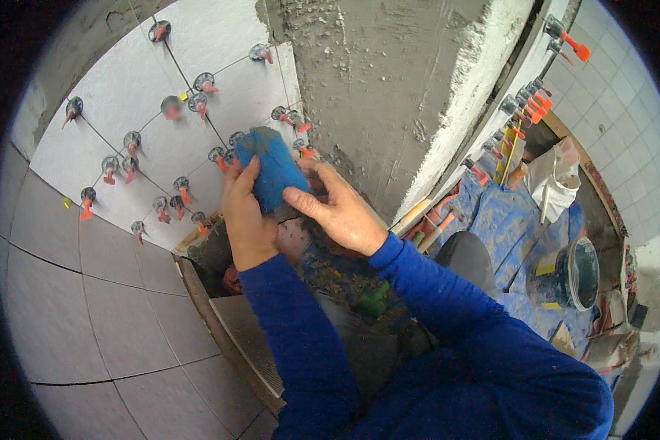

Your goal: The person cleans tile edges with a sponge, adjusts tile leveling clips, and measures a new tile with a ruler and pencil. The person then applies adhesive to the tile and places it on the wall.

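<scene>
Between my two hands is a blue sponge (275, 172), smeared with grey at its upper end. My left hand (243, 220) grips its left side, the fingers mostly behind it. From the right, my right hand (337, 209) presses the thumb on its lower front, with its fingers curled at the edge. Just beyond the sponge stands a wall of white tiles (139, 81). Along their joints sit several tile levelling clips with red handles (131, 144), some close by my left hand.
Grey mortar (374, 81) coats the wall ahead. Grey tiles (125, 315) lie at the left. On the right, a blue tarp (506, 227) carries a bucket (583, 273) and a white bag (554, 180). More red clips (539, 106) line an edge at upper right.
</scene>
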The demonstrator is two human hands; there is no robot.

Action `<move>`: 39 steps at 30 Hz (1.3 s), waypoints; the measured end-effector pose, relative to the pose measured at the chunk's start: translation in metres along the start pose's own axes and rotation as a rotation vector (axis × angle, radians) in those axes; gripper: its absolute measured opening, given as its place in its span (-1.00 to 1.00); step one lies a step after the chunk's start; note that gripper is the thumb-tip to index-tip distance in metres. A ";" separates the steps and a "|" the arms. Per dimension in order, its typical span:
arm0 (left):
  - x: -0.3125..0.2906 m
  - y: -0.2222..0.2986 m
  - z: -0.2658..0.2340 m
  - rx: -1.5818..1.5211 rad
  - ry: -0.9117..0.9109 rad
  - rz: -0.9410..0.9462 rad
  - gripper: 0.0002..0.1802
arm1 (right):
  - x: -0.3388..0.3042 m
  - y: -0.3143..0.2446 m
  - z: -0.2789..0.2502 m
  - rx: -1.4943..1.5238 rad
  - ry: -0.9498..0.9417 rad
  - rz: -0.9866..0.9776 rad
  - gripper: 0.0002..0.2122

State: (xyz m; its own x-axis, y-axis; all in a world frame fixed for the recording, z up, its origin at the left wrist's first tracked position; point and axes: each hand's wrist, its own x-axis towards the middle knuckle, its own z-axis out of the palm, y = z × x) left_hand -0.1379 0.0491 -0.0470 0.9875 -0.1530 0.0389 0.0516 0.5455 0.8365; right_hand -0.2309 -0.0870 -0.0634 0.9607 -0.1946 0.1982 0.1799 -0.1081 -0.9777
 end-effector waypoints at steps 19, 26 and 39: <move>-0.017 0.003 0.003 0.331 -0.593 0.096 -0.25 | -0.272 0.005 -0.373 -0.680 1.499 -0.530 -0.31; -0.025 -0.002 -0.005 0.185 -0.337 0.107 -0.58 | -0.460 -0.001 -0.633 -0.932 1.266 1.158 -0.16; 0.073 -0.038 0.080 1.265 0.130 0.880 -0.56 | -0.249 0.161 -0.301 -0.755 0.677 0.256 -0.52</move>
State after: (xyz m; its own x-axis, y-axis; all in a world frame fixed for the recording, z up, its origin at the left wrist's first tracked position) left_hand -0.0802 -0.0488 -0.0324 0.6461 -0.0616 0.7607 -0.6230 -0.6184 0.4791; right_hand -0.5048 -0.3493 -0.2491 0.5900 -0.7779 0.2161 -0.4155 -0.5220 -0.7449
